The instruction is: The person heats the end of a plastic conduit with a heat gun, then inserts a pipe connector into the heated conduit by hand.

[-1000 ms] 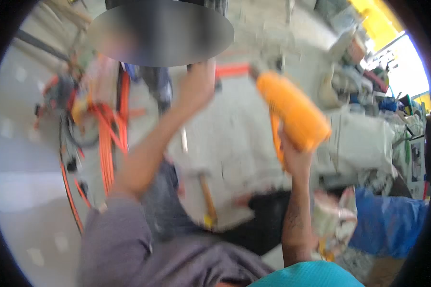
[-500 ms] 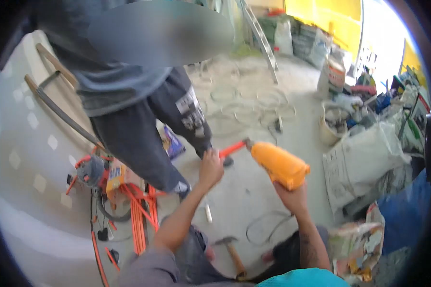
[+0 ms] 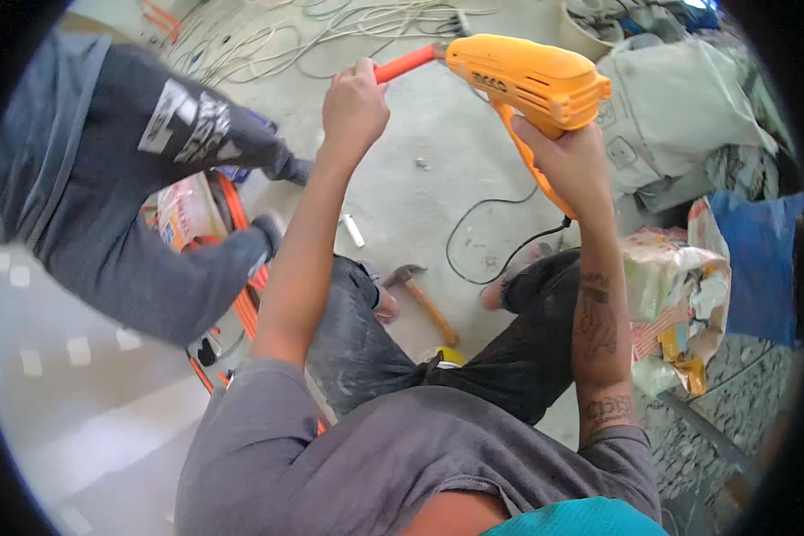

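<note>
My right hand (image 3: 567, 165) is wrapped round the handle of a yellow-orange heat gun (image 3: 527, 76), whose black cord hangs from the grip's bottom and loops on the floor. The gun's metal nozzle points left, at the near end of an orange tube (image 3: 406, 64). My left hand (image 3: 355, 107) is closed round the other end of that tube. Whether the nozzle touches the tube or sits inside its end, I cannot tell. Both hands are raised in front of me, above the concrete floor.
A co-worker's legs (image 3: 143, 179) are at the left, beside orange tubes (image 3: 246, 308). A hammer (image 3: 429, 304) lies between my feet, near a white stick (image 3: 354, 230). White cables (image 3: 268, 45) lie ahead. White sacks (image 3: 679, 107) and a blue bag (image 3: 759, 259) stand at the right.
The view has tilted down. The gun and tube now appear higher in the picture, still in my hands. The co-worker's legs have shifted to the left and lean more.
</note>
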Demonstrator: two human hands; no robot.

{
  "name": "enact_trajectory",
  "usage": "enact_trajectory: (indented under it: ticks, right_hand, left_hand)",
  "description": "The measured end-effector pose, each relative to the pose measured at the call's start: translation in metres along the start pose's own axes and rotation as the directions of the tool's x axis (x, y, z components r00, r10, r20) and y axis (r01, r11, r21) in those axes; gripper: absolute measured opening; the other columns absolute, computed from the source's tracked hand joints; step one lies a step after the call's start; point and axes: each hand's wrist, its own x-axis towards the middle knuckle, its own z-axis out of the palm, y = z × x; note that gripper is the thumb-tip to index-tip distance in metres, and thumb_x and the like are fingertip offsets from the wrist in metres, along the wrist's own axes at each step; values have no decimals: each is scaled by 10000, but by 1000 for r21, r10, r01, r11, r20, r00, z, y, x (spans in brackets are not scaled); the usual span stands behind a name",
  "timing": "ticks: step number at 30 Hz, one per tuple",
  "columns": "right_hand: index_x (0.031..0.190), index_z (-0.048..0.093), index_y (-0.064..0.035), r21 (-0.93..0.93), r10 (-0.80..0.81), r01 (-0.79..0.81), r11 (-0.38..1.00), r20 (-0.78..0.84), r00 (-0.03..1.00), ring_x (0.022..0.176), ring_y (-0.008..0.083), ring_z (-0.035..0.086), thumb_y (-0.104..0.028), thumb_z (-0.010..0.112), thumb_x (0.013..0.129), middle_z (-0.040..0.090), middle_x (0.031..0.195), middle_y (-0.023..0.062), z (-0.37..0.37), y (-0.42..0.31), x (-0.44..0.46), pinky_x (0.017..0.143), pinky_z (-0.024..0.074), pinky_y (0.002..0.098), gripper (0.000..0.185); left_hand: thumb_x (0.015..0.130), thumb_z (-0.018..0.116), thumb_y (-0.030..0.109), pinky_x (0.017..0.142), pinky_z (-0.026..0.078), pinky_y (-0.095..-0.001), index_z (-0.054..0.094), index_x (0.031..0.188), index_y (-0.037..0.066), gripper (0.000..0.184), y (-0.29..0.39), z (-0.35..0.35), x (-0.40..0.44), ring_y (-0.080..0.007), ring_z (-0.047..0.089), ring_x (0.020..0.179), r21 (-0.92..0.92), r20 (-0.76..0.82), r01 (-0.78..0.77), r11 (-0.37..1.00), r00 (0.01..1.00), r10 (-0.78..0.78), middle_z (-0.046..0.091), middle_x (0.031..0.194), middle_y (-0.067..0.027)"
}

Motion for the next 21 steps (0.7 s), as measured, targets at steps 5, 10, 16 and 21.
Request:
enact_trajectory:
  ticks: [5, 10, 16, 21]
  right_hand:
    - [1034, 688, 4, -35, 27, -30, 999, -89, 996, 523, 69, 536, -222, 761, 848, 637, 711, 12, -26, 9, 13, 491, 435, 246, 301]
    - [1044, 652, -5, 20, 153, -152, 988, -85, 985, 513, 60, 521, -220, 754, 858, 608, 711, 2, -25, 10, 17, 487, 430, 241, 302]
    - [1051, 653, -10, 14, 171, -170, 985, -73, 983, 530, 53, 528, -183, 753, 867, 602, 705, -8, -10, 0, 14, 490, 427, 231, 271]
    - [1098, 665, -11, -22, 144, -145, 989, -45, 989, 729, 96, 599, -183, 746, 862, 665, 863, 34, -5, 5, 12, 664, 472, 273, 303]
  left_hand:
    - [902, 661, 183, 891, 495, -462, 617, 1136, -12, 307, 19, 36, 25, -386, 604, 1029, 53, 6, -33, 998, 999, 32, 644, 1080, -206]
    - [902, 658, 144, 890, 488, -456, 627, 1123, -4, 268, 14, 47, 26, -378, 598, 1021, -84, 3, -67, 994, 998, 68, 643, 1062, -186]
    - [884, 675, 119, 848, 502, -445, 636, 1119, 31, 254, 5, 47, 39, -348, 608, 1001, -76, -55, -134, 988, 990, 130, 648, 1061, -159]
    - [884, 668, 110, 878, 483, -451, 623, 1084, 28, 220, 13, 46, 39, -355, 609, 1007, -71, -31, -99, 993, 995, 97, 663, 1035, -161]
